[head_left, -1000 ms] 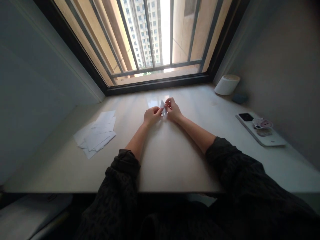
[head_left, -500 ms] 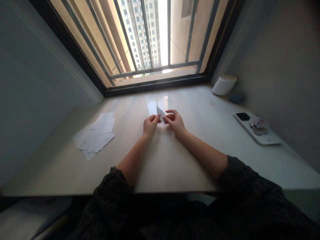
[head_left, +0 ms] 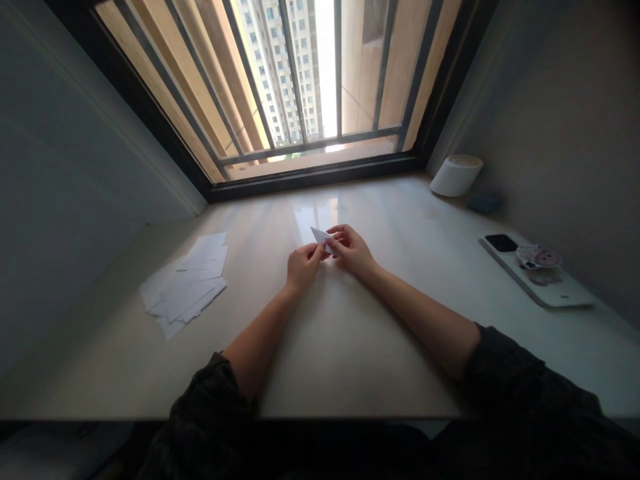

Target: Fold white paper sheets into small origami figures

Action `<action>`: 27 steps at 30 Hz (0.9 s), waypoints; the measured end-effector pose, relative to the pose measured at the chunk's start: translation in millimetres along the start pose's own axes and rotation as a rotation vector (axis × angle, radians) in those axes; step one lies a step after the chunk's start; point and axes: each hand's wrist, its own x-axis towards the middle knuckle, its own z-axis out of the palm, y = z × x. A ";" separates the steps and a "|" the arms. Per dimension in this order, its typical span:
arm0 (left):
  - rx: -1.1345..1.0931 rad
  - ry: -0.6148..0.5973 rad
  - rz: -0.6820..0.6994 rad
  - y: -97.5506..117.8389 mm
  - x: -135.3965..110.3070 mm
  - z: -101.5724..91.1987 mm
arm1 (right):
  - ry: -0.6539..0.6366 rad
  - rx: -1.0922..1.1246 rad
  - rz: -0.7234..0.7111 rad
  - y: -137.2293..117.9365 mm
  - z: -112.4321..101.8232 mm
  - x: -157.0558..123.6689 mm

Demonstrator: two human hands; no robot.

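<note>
Left hand and right hand both pinching the small white folded paper piece, thumbs and fingers narrow on it, hands about meeting. Paper's over the middle of the pale glossy worktop, in front of the window; can't tell if it touches the surface. Pointed tip sticks out free, toward the far left; fingers hide the rest. Two-sided grip is probably to keep the folds pressed together, central spot probably for light and elbow room. Loose pile of white paper sheets sits left, likely kept in reach but clear of the forearms. White flat phone lies right, white cylindrical container far right by the window, both off to the side. Vs half a second ago: paper tilted lower, tip now leaning left instead of up; right fingers curled in closer, hands tighter together. Pile looks unchanged.
</note>
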 end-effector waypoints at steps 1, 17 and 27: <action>0.004 0.010 -0.012 -0.7 -0.1 -0.1 | 0.010 -0.011 0.007 -0.2 0.2 0.0; -0.302 0.037 0.011 0.9 3.9 3.4 | 0.072 -0.182 -0.074 0.0 -1.9 1.0; -0.337 0.065 0.020 -6.4 18.6 -9.4 | -0.055 -0.193 -0.077 -7.7 -7.7 3.4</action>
